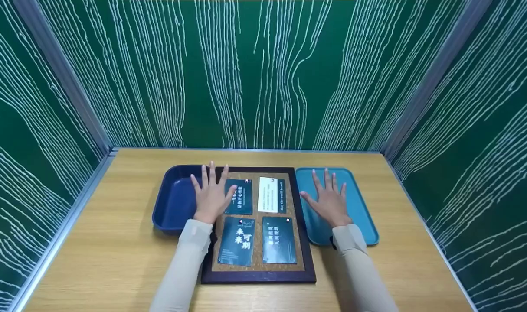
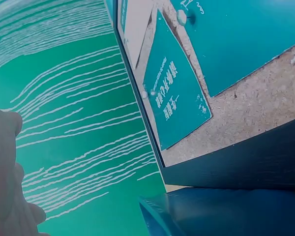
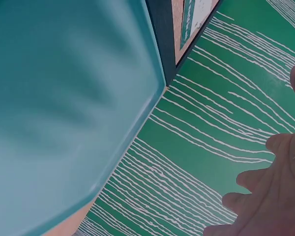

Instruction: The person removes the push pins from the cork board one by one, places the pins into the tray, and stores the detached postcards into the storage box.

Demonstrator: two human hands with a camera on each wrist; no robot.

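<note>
Fingers (image 1: pixel 212 171) of the person's bare left hand (image 1: pixel 210 197) are straight and fanned apart, with no object in their hold. The bare right hand (image 1: pixel 330 203) has its fingers spread in the same way and likewise holds nothing. The left hand hovers over the space between a deep, navy-blue rectangular bin with rounded corners (image 1: pixel 174 203) and a rectangular cork board in a dark frame (image 1: pixel 259 277), hiding part of the bin's right side. The right hand hovers above a shallow, light teal rectangular tray with rounded corners (image 1: pixel 354 216); the right wrist view shows the hand apart from the tray's surface.

Between bin and tray, the board carries four printed cards in two rows. Upper left is a dark teal card with white characters (image 1: pixel 244 201), partly covered by the left hand; upper right, a half-white, half-dark-green card (image 1: pixel 268 195). Below are a teal card with large white characters (image 1: pixel 236 245) and a teal card with smaller white characters (image 1: pixel 279 242). A small round pin head (image 2: pixel 182 18) shows clearly in the left wrist view.

Everything stands on a pale wood-grain table (image 1: pixel 116 268), backed by a green panel with wavy white lines (image 1: pixel 272 73).
</note>
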